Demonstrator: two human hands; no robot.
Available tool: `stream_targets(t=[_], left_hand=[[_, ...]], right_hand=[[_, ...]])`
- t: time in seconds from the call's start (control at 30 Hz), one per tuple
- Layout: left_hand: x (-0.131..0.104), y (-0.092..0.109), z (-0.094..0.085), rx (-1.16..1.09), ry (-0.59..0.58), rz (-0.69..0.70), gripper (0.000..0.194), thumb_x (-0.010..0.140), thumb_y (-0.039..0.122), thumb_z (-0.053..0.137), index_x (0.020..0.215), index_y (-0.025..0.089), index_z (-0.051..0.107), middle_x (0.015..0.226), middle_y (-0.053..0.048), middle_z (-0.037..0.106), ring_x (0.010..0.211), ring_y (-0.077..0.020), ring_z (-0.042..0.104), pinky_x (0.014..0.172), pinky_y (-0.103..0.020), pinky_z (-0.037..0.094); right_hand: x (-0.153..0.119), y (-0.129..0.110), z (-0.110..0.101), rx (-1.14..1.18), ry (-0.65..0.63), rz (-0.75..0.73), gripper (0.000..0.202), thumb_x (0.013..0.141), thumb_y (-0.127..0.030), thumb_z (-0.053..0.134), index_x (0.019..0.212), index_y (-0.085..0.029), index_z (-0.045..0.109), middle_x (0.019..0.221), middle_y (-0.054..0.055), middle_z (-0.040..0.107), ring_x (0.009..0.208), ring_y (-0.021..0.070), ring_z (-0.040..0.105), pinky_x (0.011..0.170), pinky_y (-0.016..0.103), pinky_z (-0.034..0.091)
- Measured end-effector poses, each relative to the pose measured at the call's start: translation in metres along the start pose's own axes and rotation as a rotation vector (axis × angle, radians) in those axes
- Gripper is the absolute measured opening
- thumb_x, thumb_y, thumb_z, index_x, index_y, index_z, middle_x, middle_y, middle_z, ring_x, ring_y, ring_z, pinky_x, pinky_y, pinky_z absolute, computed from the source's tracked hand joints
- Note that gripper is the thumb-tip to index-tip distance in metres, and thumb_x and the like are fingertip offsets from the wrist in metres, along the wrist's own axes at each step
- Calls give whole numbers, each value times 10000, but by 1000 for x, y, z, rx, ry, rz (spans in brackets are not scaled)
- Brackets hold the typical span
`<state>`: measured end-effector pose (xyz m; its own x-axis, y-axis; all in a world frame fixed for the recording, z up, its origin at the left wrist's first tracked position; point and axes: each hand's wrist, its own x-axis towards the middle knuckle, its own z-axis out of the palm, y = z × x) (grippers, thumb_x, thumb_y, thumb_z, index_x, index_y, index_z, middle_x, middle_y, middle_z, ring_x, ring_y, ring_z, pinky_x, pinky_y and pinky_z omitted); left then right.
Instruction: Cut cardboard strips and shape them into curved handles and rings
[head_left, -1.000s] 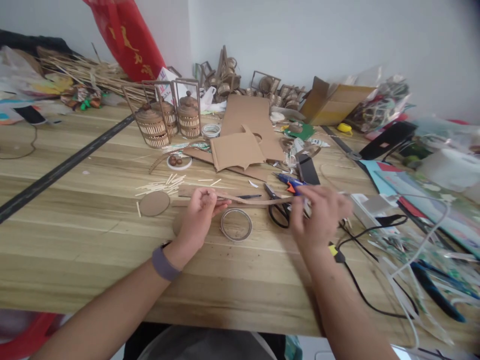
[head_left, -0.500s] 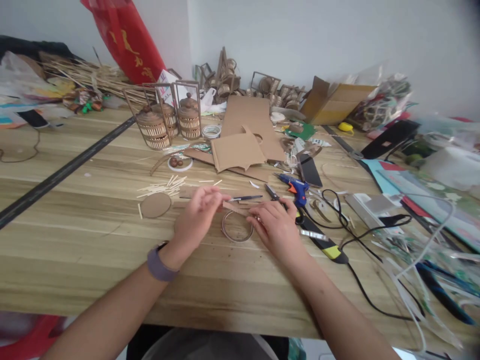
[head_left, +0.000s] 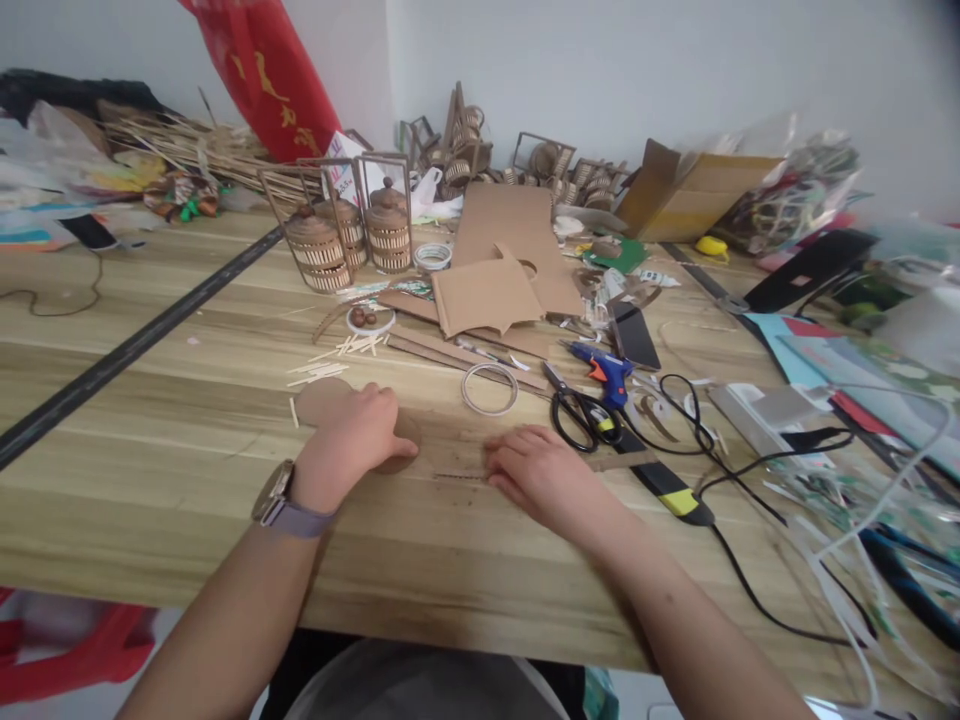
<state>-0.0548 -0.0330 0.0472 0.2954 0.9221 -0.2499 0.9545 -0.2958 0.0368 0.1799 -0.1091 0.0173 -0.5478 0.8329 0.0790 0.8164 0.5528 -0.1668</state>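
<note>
My left hand (head_left: 356,430) lies over two round cardboard discs. One brown disc (head_left: 315,395) shows past its far side; the edge of another disc (head_left: 409,452) sticks out under the thumb, which seems to grip it. To the right, my right hand (head_left: 529,465) has its fingers curled down at the tabletop, on a narrow cardboard strip (head_left: 622,460) that comes out on the hand's right. The fingertips hide part of the strip. Beyond the hands a thin ring (head_left: 489,389) lies flat. Black-handled scissors (head_left: 574,415) rest just past my right hand.
Short pale sticks (head_left: 337,360) lie scattered behind the left hand. A blue glue gun (head_left: 604,370) and a black cable (head_left: 720,450) occupy the right. Cardboard sheets (head_left: 487,300) and small bamboo lanterns (head_left: 390,235) stand farther back.
My left hand has moved left and down onto the discs, off the strip it held between both hands. The ring now lies farther away. The right hand has shifted slightly down.
</note>
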Motion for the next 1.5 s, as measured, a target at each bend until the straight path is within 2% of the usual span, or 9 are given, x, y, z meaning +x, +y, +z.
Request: stream_targets(t=[0.13,0.2,0.3,0.37,0.43,0.53,0.63,0.7,1.5], left_hand=[[2,-2,5,-53,-34,31,403,742,435,737,1001,145,628,1080,-175,651,983,-350,649,753,-372,484],[3,-4,4,-144,14,92,287,778,371,706,962,168,621,1075,-135,644,959,-304,641,768,-356,474],[3,-5,-2,-397,138,259,97,841,281,617,886,196,605,1005,-58,654,919,-234,624,793,-330,457],[1,-2,-7,-611,188,340,89,864,297,595,872,209,606,930,-11,670,881,-200,620,783,-306,456],[-2,4,-9,-798,182,385,114,864,331,609,887,220,623,888,20,685,852,-178,626,767,-284,459],[-4,16,-6,-944,96,434,110,849,326,638,900,228,647,908,37,709,880,-166,647,772,-261,462],[-5,26,2,-937,5,457,97,855,314,640,906,234,659,906,42,714,874,-160,649,752,-250,459],[-4,30,6,-890,-14,460,96,860,316,636,909,237,661,884,45,706,842,-157,636,729,-252,449],[-8,40,10,-775,11,471,74,878,272,603,916,238,658,891,32,722,843,-179,650,744,-274,445]], right_hand=[[-1,4,4,-101,28,9,63,917,-236,627,882,-193,657,923,38,723,914,179,638,877,319,379],[-1,5,6,-158,58,-5,73,918,-238,625,873,-189,656,878,34,712,861,179,629,846,314,368],[-1,5,7,-218,97,-8,99,920,-247,623,847,-189,657,822,25,695,813,180,615,838,317,351],[-1,5,8,-237,107,-4,104,914,-255,632,839,-190,661,801,21,687,799,182,607,836,319,341],[-2,5,9,-245,112,-2,95,902,-261,651,836,-195,667,790,17,681,792,184,603,836,322,332],[-3,4,9,-252,120,0,84,891,-264,668,837,-201,678,784,14,676,784,185,599,843,325,320],[-3,3,9,-255,114,6,84,896,-261,661,845,-199,686,793,18,676,785,183,594,844,325,316],[-3,2,10,-261,110,13,94,900,-258,654,836,-197,685,789,19,677,782,182,593,846,327,314],[-2,1,8,-229,61,33,141,934,-255,605,842,-183,685,792,40,680,793,184,608,856,341,336]])
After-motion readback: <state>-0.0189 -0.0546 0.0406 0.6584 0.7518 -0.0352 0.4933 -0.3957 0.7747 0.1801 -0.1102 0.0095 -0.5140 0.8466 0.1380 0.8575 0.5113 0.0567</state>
